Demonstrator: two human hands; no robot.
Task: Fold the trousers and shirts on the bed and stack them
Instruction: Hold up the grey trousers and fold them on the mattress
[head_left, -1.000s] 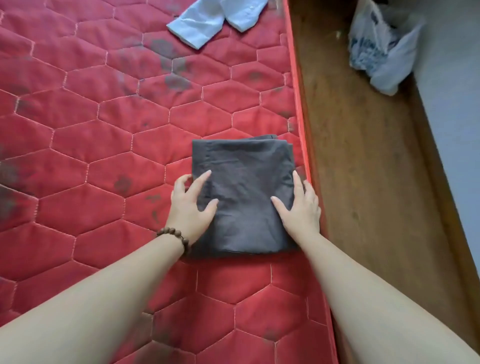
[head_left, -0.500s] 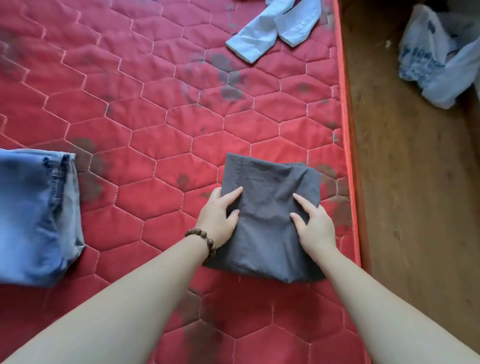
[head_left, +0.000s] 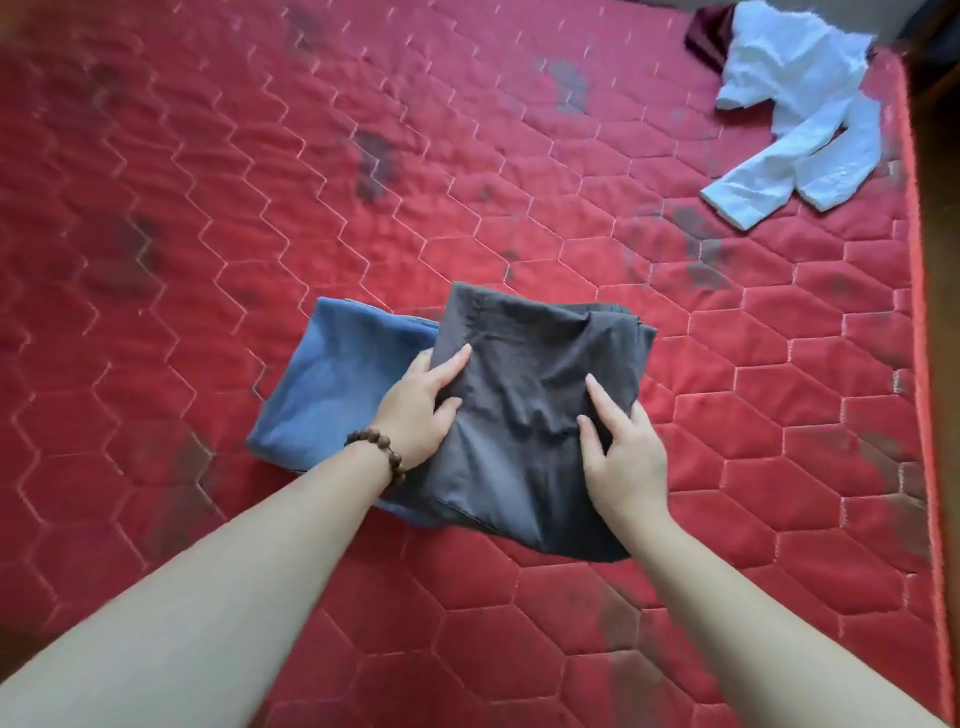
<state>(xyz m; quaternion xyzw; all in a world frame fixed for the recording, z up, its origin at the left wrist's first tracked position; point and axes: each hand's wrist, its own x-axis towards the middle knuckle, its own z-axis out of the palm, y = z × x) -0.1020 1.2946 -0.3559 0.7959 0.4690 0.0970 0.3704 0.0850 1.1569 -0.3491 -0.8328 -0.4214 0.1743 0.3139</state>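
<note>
Gripping grey trousers (head_left: 535, 405) by both side edges, likely to square them over blue jeans (head_left: 332, 395) | left hand (head_left: 415, 410) fingers curl under cloth, jeans just left of them | right hand (head_left: 623, 457) pinches opposite edge | unfolded white shirt (head_left: 795, 119) far beyond right fingertips, partly cropped; jeans half covered

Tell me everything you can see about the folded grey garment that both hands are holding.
The folded grey garment is a dark grey, thin woven cloth, folded into a rough rectangle with soft wrinkles and a stitched hem near its far left corner. It sits skewed, partly over the folded blue garment, the rest over the red mattress. The left hand grips its left edge, and the right hand its right side.
</note>
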